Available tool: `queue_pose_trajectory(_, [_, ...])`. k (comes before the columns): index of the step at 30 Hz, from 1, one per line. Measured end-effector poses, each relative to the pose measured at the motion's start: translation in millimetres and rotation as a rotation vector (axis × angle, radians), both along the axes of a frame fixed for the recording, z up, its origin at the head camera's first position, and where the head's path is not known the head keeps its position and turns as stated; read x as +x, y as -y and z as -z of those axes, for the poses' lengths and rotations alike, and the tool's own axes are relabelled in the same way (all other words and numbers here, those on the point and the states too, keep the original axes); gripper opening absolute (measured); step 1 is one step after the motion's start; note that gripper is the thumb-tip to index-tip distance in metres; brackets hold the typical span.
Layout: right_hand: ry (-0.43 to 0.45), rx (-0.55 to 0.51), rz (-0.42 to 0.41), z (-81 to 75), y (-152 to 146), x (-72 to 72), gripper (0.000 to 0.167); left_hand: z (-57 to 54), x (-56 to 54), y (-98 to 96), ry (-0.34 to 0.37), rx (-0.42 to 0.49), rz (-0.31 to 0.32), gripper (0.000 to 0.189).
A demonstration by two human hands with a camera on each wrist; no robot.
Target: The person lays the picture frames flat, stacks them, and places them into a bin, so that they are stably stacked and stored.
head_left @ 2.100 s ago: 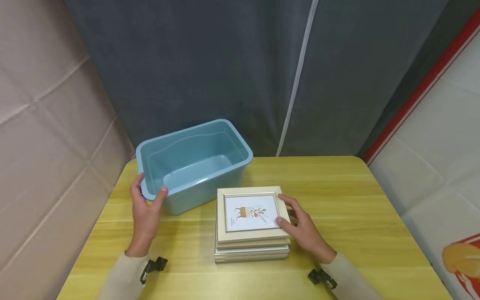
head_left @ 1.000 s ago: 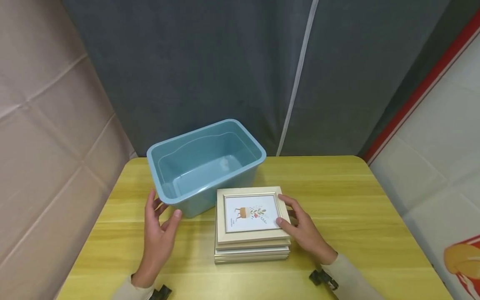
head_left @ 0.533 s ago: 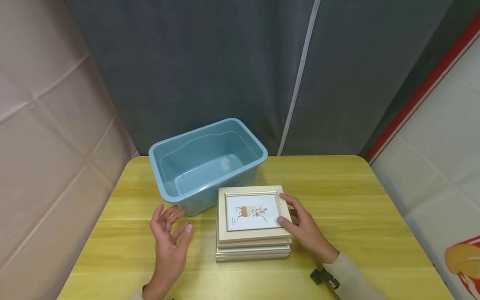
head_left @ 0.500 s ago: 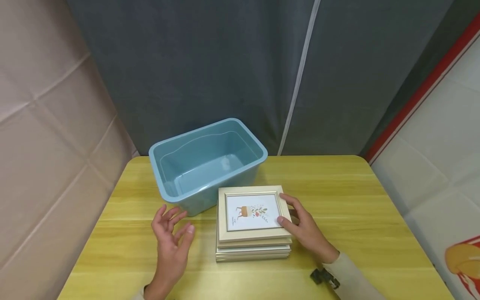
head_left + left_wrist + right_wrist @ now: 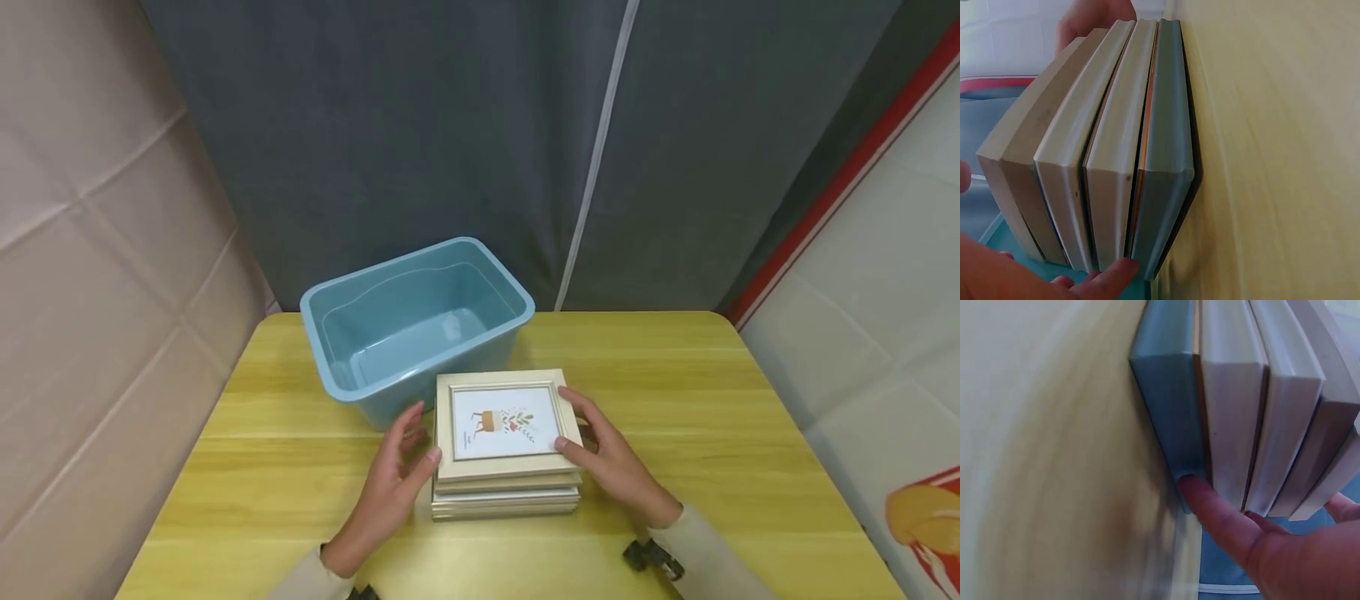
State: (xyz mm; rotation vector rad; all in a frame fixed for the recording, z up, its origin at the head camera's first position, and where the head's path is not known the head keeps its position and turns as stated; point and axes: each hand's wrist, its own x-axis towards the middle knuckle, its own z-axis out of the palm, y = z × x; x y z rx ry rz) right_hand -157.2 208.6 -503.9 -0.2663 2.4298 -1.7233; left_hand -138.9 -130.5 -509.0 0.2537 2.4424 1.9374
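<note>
A stack of several picture frames [image 5: 510, 467] lies near the middle of the table. The top one has a cream border around a drawing of a plant in a pot. My right hand [image 5: 618, 462] rests against the stack's right side, its thumb on the top frame's edge. In the right wrist view, one finger [image 5: 1219, 512] touches the side of the lowest frame [image 5: 1172, 412], which looks blue-grey. My left hand [image 5: 390, 492] is at the left side, thumb near the top frame's edge. In the left wrist view, a fingertip [image 5: 1124, 269] meets the lowest frames' sides.
Behind the stack and to its left stands a blue plastic tub [image 5: 427, 379] with nothing in it, set at an angle. A wood-grain table [image 5: 675, 400] carries everything. A dark grey curtain [image 5: 390, 125] hangs at the back, with pale sheeting [image 5: 112, 333] on the left.
My left hand first shifted the tub to the right, then let go of its rim and came over to the stack's left side. The right hand has stayed in place.
</note>
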Motion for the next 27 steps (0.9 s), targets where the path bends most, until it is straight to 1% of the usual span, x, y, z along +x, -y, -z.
queue_pose_trajectory(2, [0.026, -0.012, -0.009, 1.4, 1, 1.2, 0.072, 1.4, -4.1, -0.5, 0.020, -0.003, 0.020, 0.071])
queue_pose_trajectory(5, [0.056, -0.026, -0.011, 4.0, 4, 1.7, 0.074, 2.6, -9.1, -0.8, 0.047, 0.001, 0.034, 0.074])
queue_pose_trajectory(11, [0.079, -0.038, -0.005, 8.3, 7, 0.5, 0.073, 5.1, -15.9, -2.2, 0.072, 0.048, 0.061, 0.079])
queue_pose_trajectory(16, [0.085, -0.056, 0.007, 9.0, 10, 0.1, 0.070, 6.7, -21.2, -1.9, 0.083, 0.084, 0.082, 0.079])
queue_pose_trajectory(20, [0.089, -0.064, 0.041, 8.2, 13, 0.0, 0.067, 6.4, -25.3, -3.1, 0.093, 0.106, 0.083, 0.079])
queue_pose_trajectory(23, [0.094, -0.049, 0.077, 7.8, 15, 0.9, 0.064, 5.8, -27.0, -4.6, 0.100, 0.130, 0.085, 0.080])
queue_pose_trajectory(27, [0.086, -0.052, 0.108, 5.8, 17, 3.4, 0.060, 7.1, -27.1, -5.2, 0.073, 0.140, 0.096, 0.082])
